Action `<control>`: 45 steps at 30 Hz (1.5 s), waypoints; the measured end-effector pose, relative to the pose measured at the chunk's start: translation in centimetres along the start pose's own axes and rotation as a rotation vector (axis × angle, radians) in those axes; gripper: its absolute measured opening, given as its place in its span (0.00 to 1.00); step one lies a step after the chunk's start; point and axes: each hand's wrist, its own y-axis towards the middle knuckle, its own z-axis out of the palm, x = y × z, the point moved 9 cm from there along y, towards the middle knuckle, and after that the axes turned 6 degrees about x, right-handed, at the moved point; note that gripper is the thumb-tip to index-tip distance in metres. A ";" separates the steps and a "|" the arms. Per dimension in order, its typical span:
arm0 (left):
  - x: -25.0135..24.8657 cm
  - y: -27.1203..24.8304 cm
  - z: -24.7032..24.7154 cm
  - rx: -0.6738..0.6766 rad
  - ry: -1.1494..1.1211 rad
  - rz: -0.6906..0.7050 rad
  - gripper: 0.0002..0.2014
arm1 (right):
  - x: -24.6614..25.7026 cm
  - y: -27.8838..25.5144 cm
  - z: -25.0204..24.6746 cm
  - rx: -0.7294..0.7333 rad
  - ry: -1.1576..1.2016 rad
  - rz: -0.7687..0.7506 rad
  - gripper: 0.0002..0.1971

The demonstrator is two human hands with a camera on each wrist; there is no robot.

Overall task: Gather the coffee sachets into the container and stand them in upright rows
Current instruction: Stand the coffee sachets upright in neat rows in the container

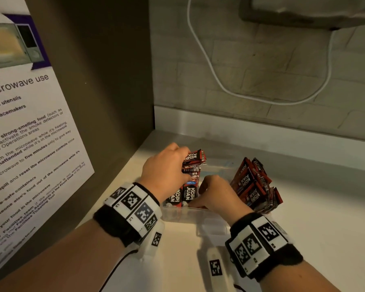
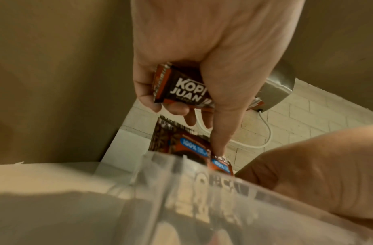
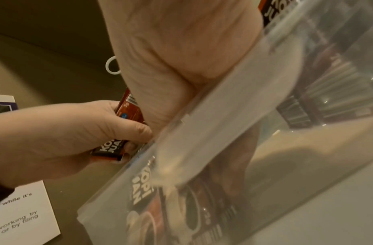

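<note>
A clear plastic container (image 1: 190,210) stands on the white counter. My left hand (image 1: 183,165) hovers over its left end and grips a small stack of red-black Kopi Juan sachets (image 1: 195,158); the left wrist view shows the held sachets (image 2: 181,89) curled in my left hand (image 2: 177,104). Below them, a row of upright sachets (image 1: 188,194) stands against the near wall. My right hand (image 1: 211,192) reaches down inside the container, its straight fingers (image 3: 240,159) against that row. Another bunch of sachets (image 1: 253,186) leans at the container's right end.
A grey side panel with a microwave-use notice (image 1: 30,133) closes off the left. Behind is a brick wall with a looping white cable (image 1: 219,85), and an appliance (image 1: 303,11) is mounted at the top right. White counter (image 1: 325,207) stretches right of the container.
</note>
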 end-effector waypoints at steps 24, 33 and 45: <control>2.3 1.8 -0.8 -0.032 -0.248 -0.072 0.20 | 2.0 0.7 0.7 -0.076 -0.120 -0.120 0.18; 2.2 2.2 -0.5 -0.024 -0.166 -0.094 0.21 | 2.3 0.8 1.1 -0.075 -0.167 -0.127 0.19; 4.1 1.6 -2.5 -0.147 -0.442 -0.136 0.13 | 2.3 -0.6 -0.2 -0.046 -0.139 -0.084 0.15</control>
